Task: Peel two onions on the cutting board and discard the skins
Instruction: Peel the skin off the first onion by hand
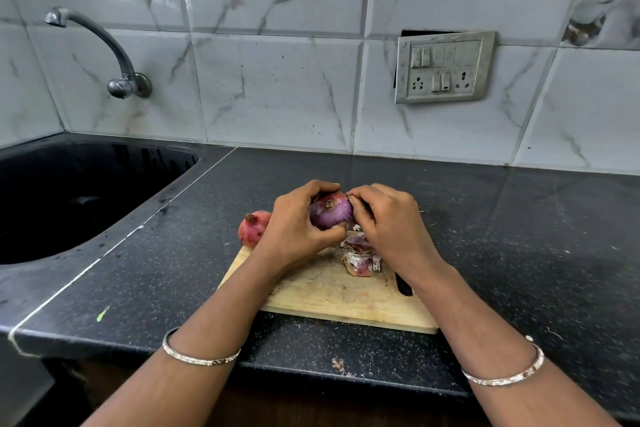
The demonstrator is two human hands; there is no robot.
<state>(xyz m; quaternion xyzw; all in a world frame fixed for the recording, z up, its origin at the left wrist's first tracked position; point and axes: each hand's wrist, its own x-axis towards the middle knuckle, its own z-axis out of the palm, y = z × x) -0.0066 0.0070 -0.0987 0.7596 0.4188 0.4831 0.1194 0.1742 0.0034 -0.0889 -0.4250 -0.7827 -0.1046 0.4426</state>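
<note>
A purple onion point(331, 214), its outer skin mostly off, is held above the far end of the wooden cutting board point(332, 295). My left hand point(294, 225) grips it from the left with fingers curled round it. My right hand point(388, 222) pinches at the onion's right side near the top. A second onion point(252, 229), still in its reddish dry skin, sits at the board's far left corner. A heap of torn skins point(358, 256) lies on the board under my right hand.
A black knife handle point(403, 286) pokes out from under my right wrist on the board. A dark sink point(76, 198) with a wall tap point(114, 55) lies to the left. The black counter point(519, 236) stretches right; a switch plate point(445, 68) hangs on the tiles.
</note>
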